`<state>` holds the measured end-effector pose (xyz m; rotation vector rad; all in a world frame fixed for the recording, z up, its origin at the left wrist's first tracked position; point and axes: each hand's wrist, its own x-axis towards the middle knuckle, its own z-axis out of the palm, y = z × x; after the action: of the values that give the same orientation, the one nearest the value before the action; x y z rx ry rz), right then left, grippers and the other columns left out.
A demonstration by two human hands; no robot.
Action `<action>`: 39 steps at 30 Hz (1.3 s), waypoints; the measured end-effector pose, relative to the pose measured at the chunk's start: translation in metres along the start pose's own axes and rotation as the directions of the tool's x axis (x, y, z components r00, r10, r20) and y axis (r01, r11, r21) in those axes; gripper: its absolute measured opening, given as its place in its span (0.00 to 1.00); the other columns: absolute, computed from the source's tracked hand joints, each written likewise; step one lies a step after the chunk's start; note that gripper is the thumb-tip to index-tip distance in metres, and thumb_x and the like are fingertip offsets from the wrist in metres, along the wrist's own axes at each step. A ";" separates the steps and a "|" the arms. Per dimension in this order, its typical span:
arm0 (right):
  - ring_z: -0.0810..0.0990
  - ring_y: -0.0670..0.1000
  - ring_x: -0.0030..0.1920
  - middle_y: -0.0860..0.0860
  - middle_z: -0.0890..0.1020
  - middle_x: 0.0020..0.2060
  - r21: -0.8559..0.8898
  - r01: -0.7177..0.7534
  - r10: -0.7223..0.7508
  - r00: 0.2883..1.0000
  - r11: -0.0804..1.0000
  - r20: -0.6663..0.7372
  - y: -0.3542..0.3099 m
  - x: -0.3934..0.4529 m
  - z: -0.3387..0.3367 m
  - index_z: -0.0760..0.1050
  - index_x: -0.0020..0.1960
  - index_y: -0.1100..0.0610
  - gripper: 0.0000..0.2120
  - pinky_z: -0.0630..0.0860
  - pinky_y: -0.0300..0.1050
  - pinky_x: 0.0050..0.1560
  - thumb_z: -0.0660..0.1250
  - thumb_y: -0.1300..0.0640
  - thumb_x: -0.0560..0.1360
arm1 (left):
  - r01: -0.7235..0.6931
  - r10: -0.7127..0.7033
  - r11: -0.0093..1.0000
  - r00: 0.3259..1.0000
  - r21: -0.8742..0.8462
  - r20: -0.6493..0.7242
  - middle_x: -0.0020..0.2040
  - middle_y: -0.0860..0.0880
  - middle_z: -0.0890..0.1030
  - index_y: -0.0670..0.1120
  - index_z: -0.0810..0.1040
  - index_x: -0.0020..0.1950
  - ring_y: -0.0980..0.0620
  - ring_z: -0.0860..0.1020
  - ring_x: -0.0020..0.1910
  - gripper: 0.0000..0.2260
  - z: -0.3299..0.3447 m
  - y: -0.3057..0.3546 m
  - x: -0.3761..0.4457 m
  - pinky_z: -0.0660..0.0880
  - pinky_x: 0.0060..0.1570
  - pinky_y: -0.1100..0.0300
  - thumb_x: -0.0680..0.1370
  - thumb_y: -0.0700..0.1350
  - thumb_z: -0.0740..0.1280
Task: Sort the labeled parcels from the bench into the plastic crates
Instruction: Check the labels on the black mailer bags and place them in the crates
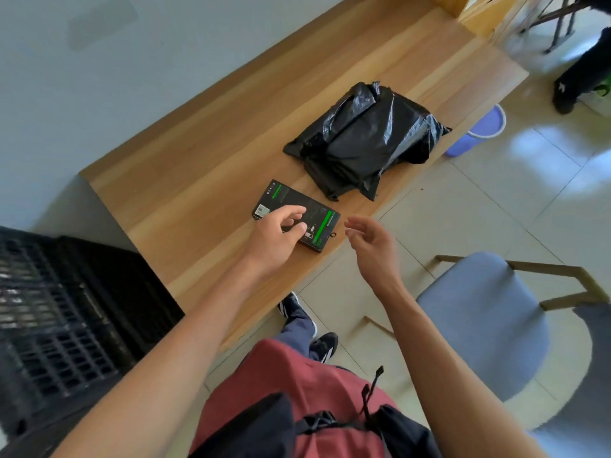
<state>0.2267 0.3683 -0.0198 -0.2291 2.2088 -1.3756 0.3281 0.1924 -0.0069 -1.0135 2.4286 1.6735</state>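
A flat black box with green stripes and a small white label (291,206) lies near the front edge of the wooden bench (205,153). My left hand (277,236) hovers over the box's near half, fingers loosely curled, holding nothing. My right hand (373,246) hangs just off the bench edge to the right of the box, fingers relaxed and empty. A parcel wrapped in black plastic (367,140) lies farther along the bench. A black slatted plastic crate (66,312) stands at the bench's left end.
A grey-blue chair (486,325) stands at the right, close to my right arm. A lilac bucket (479,130) sits on the tiled floor beyond the bench. Another person's legs (582,74) show at the far right. The wall runs along the bench's far side.
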 end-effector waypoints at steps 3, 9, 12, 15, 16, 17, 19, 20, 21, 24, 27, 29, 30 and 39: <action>0.81 0.36 0.52 0.38 0.82 0.54 -0.100 -0.048 0.052 0.998 0.994 0.047 -0.004 0.030 0.012 0.78 0.61 0.44 0.15 0.81 0.36 0.47 0.64 0.63 0.83 | 0.030 -0.031 0.992 0.999 0.121 0.007 0.71 0.50 0.77 0.48 0.76 0.73 0.52 0.73 0.71 0.17 -0.002 -0.025 0.022 0.66 0.67 0.62 0.83 0.43 0.67; 0.77 0.41 0.50 0.51 0.78 0.64 -0.297 -0.156 0.207 0.967 0.942 0.149 0.001 0.086 0.031 0.69 0.78 0.51 0.24 0.73 0.29 0.32 0.65 0.60 0.83 | -0.048 0.046 0.848 0.999 0.528 0.016 0.84 0.43 0.58 0.49 0.67 0.80 0.42 0.51 0.83 0.28 0.013 -0.072 0.049 0.53 0.79 0.44 0.81 0.43 0.69; 0.74 0.47 0.59 0.53 0.76 0.71 -0.349 -0.183 0.254 0.953 0.919 0.168 0.012 0.105 0.037 0.68 0.78 0.51 0.25 0.75 0.38 0.44 0.66 0.59 0.83 | -0.094 0.077 0.773 0.996 0.627 0.054 0.84 0.41 0.54 0.50 0.65 0.82 0.39 0.48 0.84 0.35 0.023 -0.085 0.058 0.52 0.77 0.39 0.76 0.39 0.73; 0.76 0.49 0.61 0.51 0.76 0.71 -0.362 -0.206 0.288 0.939 0.909 0.190 0.021 0.111 0.039 0.70 0.77 0.53 0.24 0.79 0.47 0.55 0.66 0.59 0.82 | -0.134 0.106 0.688 0.991 0.713 0.083 0.84 0.40 0.54 0.52 0.64 0.82 0.37 0.48 0.83 0.41 0.032 -0.100 0.065 0.58 0.74 0.34 0.72 0.37 0.76; 0.77 0.50 0.62 0.50 0.77 0.71 -0.365 -0.207 0.295 0.934 0.908 0.204 0.025 0.114 0.039 0.72 0.76 0.53 0.23 0.80 0.51 0.60 0.66 0.59 0.82 | -0.144 0.104 0.643 0.990 0.752 0.100 0.85 0.40 0.51 0.53 0.60 0.83 0.37 0.46 0.84 0.43 0.035 -0.105 0.068 0.58 0.75 0.34 0.72 0.38 0.76; 0.78 0.51 0.62 0.49 0.78 0.70 -0.366 -0.206 0.299 0.929 0.907 0.219 0.027 0.116 0.040 0.73 0.75 0.53 0.22 0.80 0.55 0.62 0.66 0.59 0.81 | -0.146 0.087 0.593 0.989 0.792 0.117 0.85 0.41 0.47 0.54 0.55 0.84 0.38 0.43 0.84 0.45 0.038 -0.107 0.069 0.55 0.77 0.33 0.73 0.39 0.75; 0.80 0.53 0.63 0.48 0.80 0.66 -0.351 -0.200 0.292 0.928 0.915 0.232 0.029 0.118 0.039 0.77 0.72 0.54 0.20 0.80 0.53 0.62 0.66 0.61 0.81 | -0.139 0.052 0.524 0.990 0.840 0.131 0.84 0.42 0.40 0.56 0.46 0.85 0.38 0.39 0.83 0.48 0.043 -0.109 0.071 0.49 0.79 0.34 0.74 0.41 0.73; 0.80 0.52 0.62 0.48 0.81 0.63 -0.333 -0.199 0.285 0.930 0.921 0.231 0.028 0.119 0.038 0.79 0.69 0.53 0.18 0.80 0.51 0.60 0.65 0.62 0.81 | -0.138 0.049 0.508 0.990 0.850 0.132 0.84 0.42 0.38 0.56 0.44 0.85 0.38 0.38 0.83 0.49 0.046 -0.109 0.073 0.47 0.79 0.34 0.75 0.41 0.73; 0.80 0.52 0.61 0.47 0.82 0.60 -0.317 -0.204 0.282 0.933 0.926 0.225 0.027 0.120 0.038 0.81 0.66 0.51 0.16 0.80 0.48 0.57 0.64 0.63 0.81 | -0.138 0.049 0.501 0.990 0.854 0.131 0.84 0.41 0.38 0.55 0.44 0.85 0.38 0.38 0.83 0.49 0.048 -0.109 0.074 0.47 0.79 0.34 0.75 0.41 0.73; 0.81 0.50 0.60 0.45 0.83 0.57 -0.255 -0.246 0.301 0.932 0.935 0.204 0.024 0.122 0.037 0.82 0.59 0.47 0.15 0.81 0.49 0.59 0.64 0.63 0.81 | -0.130 0.106 0.529 0.991 0.838 0.086 0.85 0.40 0.43 0.54 0.46 0.85 0.37 0.43 0.83 0.52 0.052 -0.112 0.076 0.51 0.78 0.32 0.72 0.44 0.78; 0.81 0.47 0.59 0.46 0.84 0.57 -0.263 -0.180 0.241 0.944 0.948 0.226 0.016 0.122 0.032 0.82 0.65 0.53 0.14 0.80 0.40 0.54 0.64 0.60 0.82 | -0.114 0.153 0.582 0.988 0.805 0.029 0.84 0.41 0.47 0.54 0.47 0.84 0.37 0.46 0.83 0.56 0.053 -0.117 0.077 0.54 0.77 0.30 0.68 0.55 0.82; 0.81 0.39 0.54 0.43 0.83 0.52 -0.299 -0.043 0.124 0.959 0.953 0.256 0.004 0.121 0.027 0.81 0.64 0.56 0.13 0.75 0.27 0.47 0.64 0.60 0.82 | -0.095 0.187 0.641 0.982 0.761 -0.034 0.84 0.41 0.48 0.53 0.49 0.84 0.37 0.47 0.83 0.56 0.052 -0.117 0.077 0.54 0.77 0.30 0.67 0.59 0.82; 0.80 0.35 0.52 0.40 0.82 0.50 -0.309 0.022 0.067 0.960 0.951 0.273 -0.002 0.120 0.026 0.81 0.64 0.55 0.13 0.73 0.25 0.46 0.64 0.60 0.82 | -0.081 0.204 0.685 0.975 0.724 -0.084 0.84 0.41 0.50 0.53 0.51 0.84 0.37 0.48 0.83 0.54 0.051 -0.115 0.076 0.53 0.77 0.30 0.68 0.59 0.82; 0.83 0.39 0.55 0.41 0.86 0.53 -0.221 0.200 -0.109 0.923 0.954 0.368 -0.067 0.130 0.023 0.82 0.65 0.51 0.14 0.79 0.39 0.60 0.66 0.57 0.81 | -0.054 0.145 0.966 0.922 0.252 -0.358 0.74 0.46 0.72 0.48 0.69 0.77 0.45 0.71 0.73 0.34 0.027 -0.076 0.068 0.70 0.71 0.42 0.75 0.58 0.72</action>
<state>0.1196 0.2664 -0.0139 -0.7038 2.0865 -1.0239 0.3051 0.1655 -0.1057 -1.2897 2.8757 1.2575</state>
